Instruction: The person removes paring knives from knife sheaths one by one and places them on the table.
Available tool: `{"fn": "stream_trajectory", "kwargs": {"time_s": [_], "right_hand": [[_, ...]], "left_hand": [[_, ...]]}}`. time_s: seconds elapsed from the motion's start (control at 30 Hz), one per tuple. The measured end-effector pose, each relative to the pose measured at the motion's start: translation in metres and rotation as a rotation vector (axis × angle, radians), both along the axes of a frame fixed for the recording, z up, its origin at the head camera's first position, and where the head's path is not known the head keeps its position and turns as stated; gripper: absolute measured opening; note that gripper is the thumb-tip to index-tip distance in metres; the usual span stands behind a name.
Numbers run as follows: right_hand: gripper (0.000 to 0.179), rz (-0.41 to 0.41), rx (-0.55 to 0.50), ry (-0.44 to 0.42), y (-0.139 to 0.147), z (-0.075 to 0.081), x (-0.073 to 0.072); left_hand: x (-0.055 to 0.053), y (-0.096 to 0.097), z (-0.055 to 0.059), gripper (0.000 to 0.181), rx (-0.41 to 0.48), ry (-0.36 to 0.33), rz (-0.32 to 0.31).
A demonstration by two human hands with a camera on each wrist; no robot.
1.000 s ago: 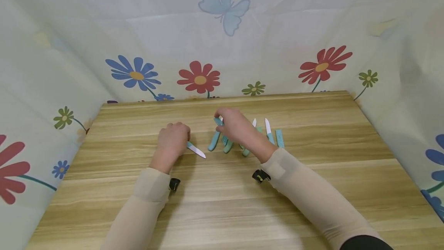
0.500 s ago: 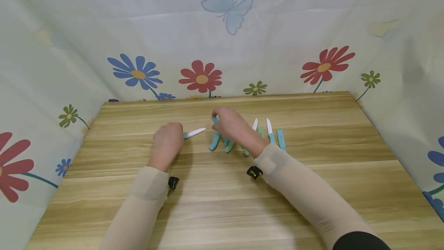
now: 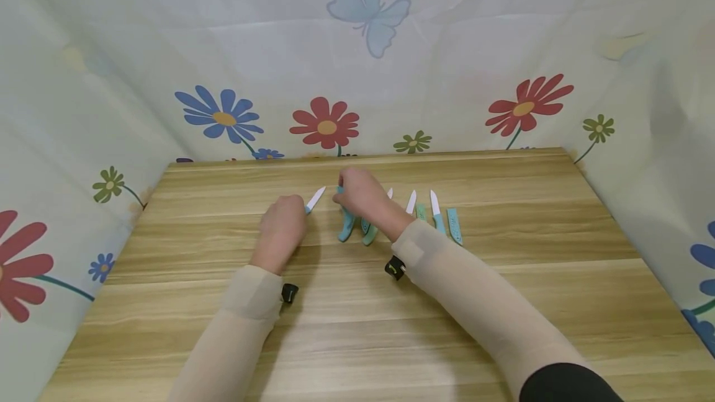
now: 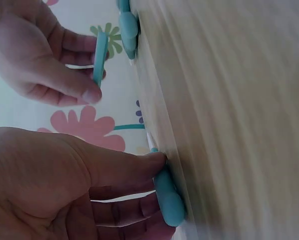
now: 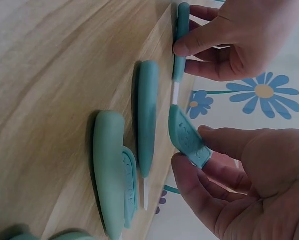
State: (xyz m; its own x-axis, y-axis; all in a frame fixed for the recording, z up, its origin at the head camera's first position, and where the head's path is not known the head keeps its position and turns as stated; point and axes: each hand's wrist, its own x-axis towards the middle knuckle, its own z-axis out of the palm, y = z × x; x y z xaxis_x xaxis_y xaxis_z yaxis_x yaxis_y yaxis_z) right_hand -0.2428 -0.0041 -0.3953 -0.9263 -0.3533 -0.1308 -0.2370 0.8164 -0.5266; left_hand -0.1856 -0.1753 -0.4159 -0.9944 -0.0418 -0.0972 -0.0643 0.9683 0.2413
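My left hand (image 3: 283, 228) grips a small knife by its blue handle (image 4: 168, 197), low at the tabletop. Its white blade (image 3: 316, 198) points away and to the right. To the right of it, my right hand (image 3: 365, 196) pinches a flat blue blade sheath (image 5: 188, 134) between thumb and fingers, raised over the table. In the right wrist view the sheath overlaps the end of the blade. Beneath the right hand lie a blue-handled knife (image 5: 148, 117), a green-handled knife (image 5: 108, 170) and another blue sheath (image 5: 130, 187), partly hidden by the hand in the head view.
Farther right on the wooden table (image 3: 503, 303) lie a blue-handled knife (image 3: 436, 208), a blue sheath (image 3: 454, 226), a green sheath (image 3: 421, 211) and a white blade (image 3: 412, 201) whose handle is hidden by my right arm. A flowered curtain (image 3: 268, 48) stands behind the table.
The knife in my left hand has swung round, its blade turning from toward me and right to away and right. My right hand has shifted slightly left with the sheath.
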Motion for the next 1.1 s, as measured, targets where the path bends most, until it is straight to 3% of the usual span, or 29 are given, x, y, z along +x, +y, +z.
{"fn": "stream_trajectory", "kwargs": {"time_s": [0.27,0.43,0.63,0.9,1.1], "right_hand": [[0.02,0.006,0.042,0.029,-0.01,-0.005,-0.009],[0.016,0.007,0.049,0.038,-0.016,-0.008,-0.013],[0.024,-0.015,0.023,-0.004,-0.024,-0.013,-0.017],[0.022,-0.061,0.088,-0.087,-0.037,-0.018,-0.018],[0.024,-0.07,0.132,-0.089,-0.041,-0.016,-0.014]], "left_hand": [[-0.005,0.01,-0.003,0.016,0.061,-0.003,0.014],[-0.007,0.013,-0.004,0.018,0.072,0.032,0.007],[-0.008,0.015,-0.006,0.019,0.098,0.058,0.013],[-0.008,0.018,-0.007,0.02,0.112,0.073,0.002],[-0.007,0.02,-0.006,0.017,0.131,0.068,0.019]]}}
